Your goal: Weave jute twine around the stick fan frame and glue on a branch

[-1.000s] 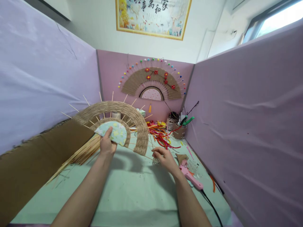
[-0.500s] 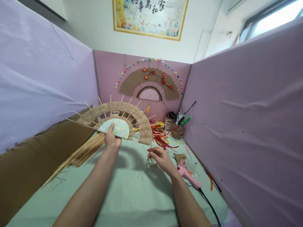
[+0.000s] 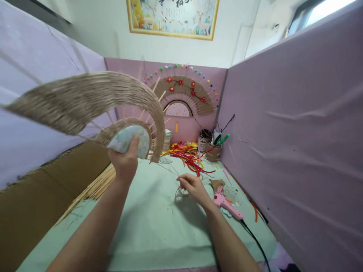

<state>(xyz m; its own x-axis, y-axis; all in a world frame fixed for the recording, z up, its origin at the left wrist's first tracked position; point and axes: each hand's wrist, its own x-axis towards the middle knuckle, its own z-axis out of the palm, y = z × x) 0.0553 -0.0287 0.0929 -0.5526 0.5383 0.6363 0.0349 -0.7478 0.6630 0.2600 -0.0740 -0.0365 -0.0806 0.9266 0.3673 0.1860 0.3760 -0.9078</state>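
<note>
My left hand (image 3: pixel 126 156) grips a woven fan (image 3: pixel 110 88) at its pale, patterned half-round centre, thumb on top. Thin sticks stick out from the fan's twine band, and its left end looms close to the camera, blurred. Over the middle of the table, my right hand (image 3: pixel 193 187) pinches a length of twine (image 3: pixel 170 170) that runs up to the fan's lower right edge. A small loose loop of the same twine (image 3: pixel 180 194) hangs below those fingers.
A pink glue gun (image 3: pixel 227 204) with a black cord lies at the right. Behind are red and orange fuzzy stems (image 3: pixel 188 156) and a pot of tools (image 3: pixel 214 149). Thin sticks (image 3: pixel 90 189) lie left on the green-covered table (image 3: pixel 159 234). A finished fan (image 3: pixel 184 85) hangs on the back panel.
The left hand has tilted and turned the fan, swinging its left end up toward the camera. The twine between fan and right hand now stretches longer and slantwise. The right hand has barely moved.
</note>
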